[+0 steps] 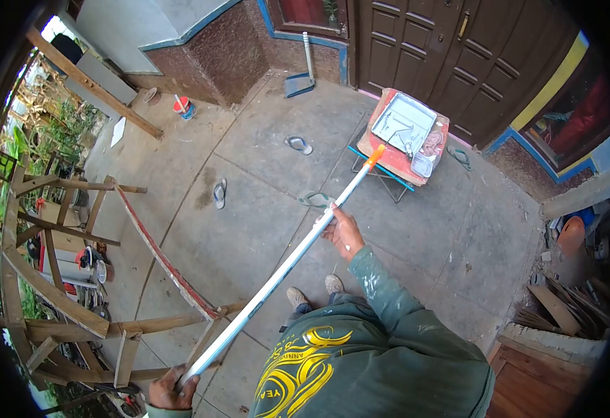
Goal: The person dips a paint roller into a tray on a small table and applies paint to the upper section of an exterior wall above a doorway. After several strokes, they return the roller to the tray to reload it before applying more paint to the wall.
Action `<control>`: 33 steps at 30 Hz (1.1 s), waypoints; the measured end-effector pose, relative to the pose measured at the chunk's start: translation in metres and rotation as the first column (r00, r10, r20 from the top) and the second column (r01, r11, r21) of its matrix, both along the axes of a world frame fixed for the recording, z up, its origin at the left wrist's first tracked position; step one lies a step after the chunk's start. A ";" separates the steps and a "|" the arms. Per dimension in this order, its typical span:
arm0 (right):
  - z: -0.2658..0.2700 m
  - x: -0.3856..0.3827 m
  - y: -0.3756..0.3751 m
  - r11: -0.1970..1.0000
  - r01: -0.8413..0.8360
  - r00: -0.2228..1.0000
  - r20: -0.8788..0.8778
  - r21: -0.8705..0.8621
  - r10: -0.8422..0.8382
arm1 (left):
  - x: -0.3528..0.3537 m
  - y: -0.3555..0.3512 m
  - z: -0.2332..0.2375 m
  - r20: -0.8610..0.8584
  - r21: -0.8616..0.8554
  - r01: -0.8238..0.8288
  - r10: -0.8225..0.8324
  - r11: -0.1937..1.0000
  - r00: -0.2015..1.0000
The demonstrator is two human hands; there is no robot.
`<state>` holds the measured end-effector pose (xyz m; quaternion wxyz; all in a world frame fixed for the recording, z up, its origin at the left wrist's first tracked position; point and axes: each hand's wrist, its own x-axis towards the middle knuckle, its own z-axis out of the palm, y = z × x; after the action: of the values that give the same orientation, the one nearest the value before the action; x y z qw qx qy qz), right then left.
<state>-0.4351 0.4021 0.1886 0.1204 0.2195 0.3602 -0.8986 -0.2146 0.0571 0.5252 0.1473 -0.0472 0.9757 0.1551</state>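
Observation:
A long white pole (270, 289) with an orange tip (374, 157) runs diagonally across the head view. My left hand (171, 390) is closed around its lower end at the bottom left. Farther up the pole, my right hand (344, 233) grips it, with white specks on the fingers and sleeve. The orange tip points at a small stool (376, 141) with a reddish top, and overlaps its edge. On that stool lie a white-smeared paint tray (416, 115) with what looks like a roller frame in it, a crumpled rag (432, 144) and a small clear container (422, 166).
Loose flip-flops (298, 144) lie about the concrete floor (263, 216). A wooden frame (137, 327) stands at the left. Against the far wall are a dustpan (299, 85) and a small red-and-blue bucket (184, 108). Brown double doors (451, 56) rise behind the stool.

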 end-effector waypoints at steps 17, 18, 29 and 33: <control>-0.017 -0.014 0.007 0.999 -0.044 0.998 0.057 0.028 0.042 | -0.001 -0.006 -0.039 -0.078 0.016 0.003 -0.001 1.000 0.997; -0.014 -0.020 0.016 0.998 -0.017 0.999 0.035 0.057 0.015 | -0.007 0.003 -0.045 -0.102 0.002 0.027 -0.026 1.000 0.994; 0.008 0.025 -0.024 0.997 -0.077 0.997 0.009 -0.009 0.077 | 0.042 -0.063 -0.017 0.007 0.045 -0.023 0.023 0.999 1.000; 0.004 0.026 -0.029 0.996 -0.090 0.995 0.030 -0.024 0.091 | 0.040 -0.052 -0.008 0.036 0.114 -0.079 0.075 0.990 0.997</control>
<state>-0.4094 0.3728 0.1923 0.1693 0.2154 0.3576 -0.8928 -0.1748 0.0052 0.5169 0.1591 -0.0785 0.9601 0.2161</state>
